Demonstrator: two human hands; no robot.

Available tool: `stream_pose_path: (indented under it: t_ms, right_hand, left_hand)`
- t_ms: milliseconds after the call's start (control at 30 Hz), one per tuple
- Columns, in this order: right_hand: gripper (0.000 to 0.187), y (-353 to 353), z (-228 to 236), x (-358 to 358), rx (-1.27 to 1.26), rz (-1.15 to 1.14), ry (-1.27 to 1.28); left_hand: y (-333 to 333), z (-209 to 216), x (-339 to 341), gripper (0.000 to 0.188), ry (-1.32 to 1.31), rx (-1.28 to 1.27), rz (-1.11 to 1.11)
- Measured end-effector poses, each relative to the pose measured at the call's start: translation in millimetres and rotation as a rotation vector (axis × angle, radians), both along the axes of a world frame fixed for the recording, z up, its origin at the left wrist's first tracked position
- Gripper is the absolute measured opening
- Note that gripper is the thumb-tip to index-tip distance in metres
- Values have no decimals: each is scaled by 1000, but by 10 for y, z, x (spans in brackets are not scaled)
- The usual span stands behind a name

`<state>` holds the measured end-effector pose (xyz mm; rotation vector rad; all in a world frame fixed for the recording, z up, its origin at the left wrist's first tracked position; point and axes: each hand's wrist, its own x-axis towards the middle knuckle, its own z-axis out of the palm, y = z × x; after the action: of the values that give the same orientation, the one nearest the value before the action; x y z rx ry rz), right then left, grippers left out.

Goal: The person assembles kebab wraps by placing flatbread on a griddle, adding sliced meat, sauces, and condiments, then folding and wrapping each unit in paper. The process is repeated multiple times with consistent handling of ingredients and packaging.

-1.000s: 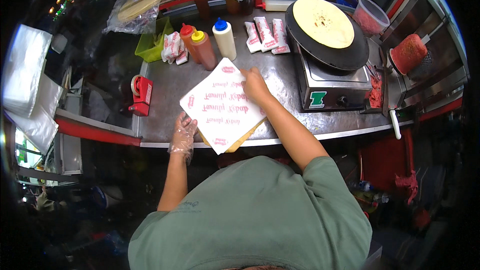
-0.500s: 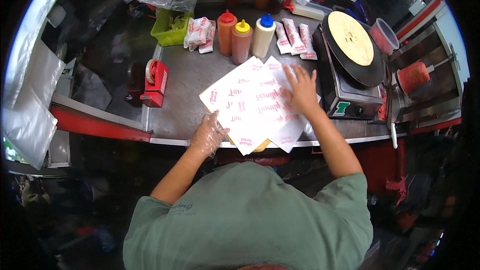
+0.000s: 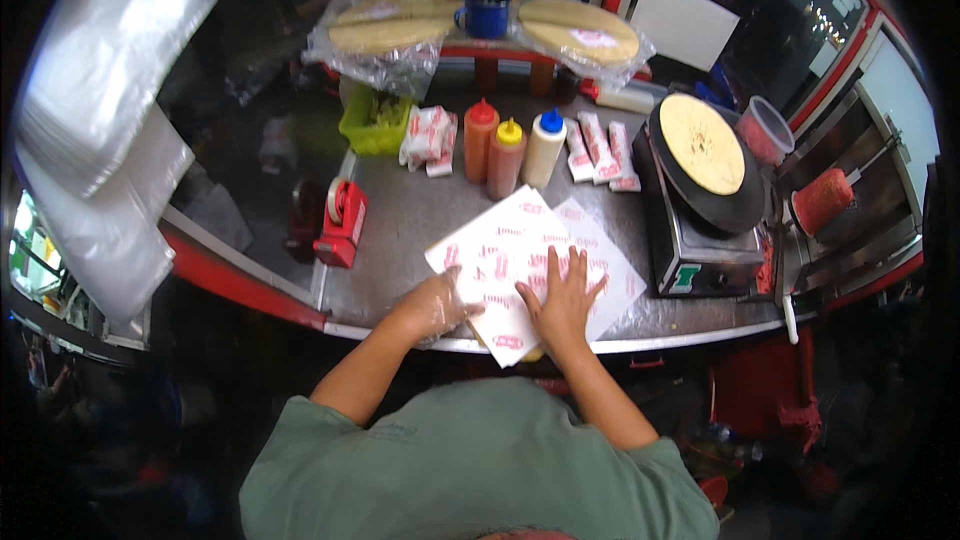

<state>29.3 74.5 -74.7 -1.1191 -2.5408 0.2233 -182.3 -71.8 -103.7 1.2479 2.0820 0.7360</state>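
Note:
White wrapping paper (image 3: 515, 230) with red print lies fanned in overlapping sheets at the counter's front edge. One thinner-looking sheet (image 3: 618, 285) sticks out to the right. My left hand (image 3: 437, 307), in a clear plastic glove, grips the paper's left edge, the thumb on top; some of its fingers are hard to make out. My bare right hand (image 3: 563, 308) rests on the sheets with its fingers spread. A bit of something yellow (image 3: 534, 353) peeks out beneath the paper's near corner. Behind it stand red-capped (image 3: 480, 145), yellow-capped (image 3: 506, 162) and blue-capped (image 3: 543, 152) squeeze bottles.
A round flatbread (image 3: 702, 145) lies on a black griddle (image 3: 690, 195) at the right. Wrapped packets (image 3: 603, 150) and a green basket (image 3: 376, 130) stand at the back, a red tape dispenser (image 3: 342, 225) at the left. Bagged flatbreads (image 3: 580, 28) and a blue mug (image 3: 486, 15) occupy the shelf.
My right hand has moved left from the right-hand sheet onto the middle of the paper. My left hand remains at the left edge. The view has tilted up, showing more shelf.

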Motion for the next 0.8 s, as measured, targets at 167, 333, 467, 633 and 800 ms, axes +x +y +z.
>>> stream_pose_path:
  t_ms: [167,333,467,633,800]
  right_hand:
    - [49,83,308,591,37,19,364]
    - [34,922,702,1193,254,2,517]
    - [26,2278,1061,2026,423,-124,603]
    - [34,3732,1100,3291,237,-544,59]
    - [50,4358,907,3649,71,-431,-342]
  left_hand:
    - [841,2022,-909,35,133,715,242]
    - [1563,2449,-2538,31,823,613,4]
    - [1532,2639,-3218,29,647,270,-65]
    - [1743,2967,-2883,34,636,76,96]
    - [1797,2577,-3237,35,973,324,275]
